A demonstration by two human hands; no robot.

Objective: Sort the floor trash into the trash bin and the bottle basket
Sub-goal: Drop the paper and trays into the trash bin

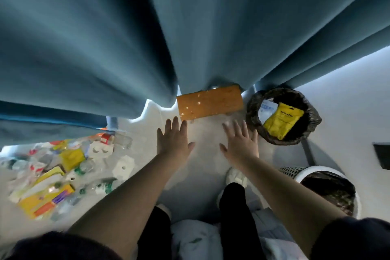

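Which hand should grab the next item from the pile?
Left, probably. The pile lies on that side, nearer the left hand, which is open and empty; the right hand hovers beside the bin.

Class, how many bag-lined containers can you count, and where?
2. One round bin stands right of the right hand, holding a yellow packet. One white mesh basket sits nearer, bottom right. The curtain may hide others.
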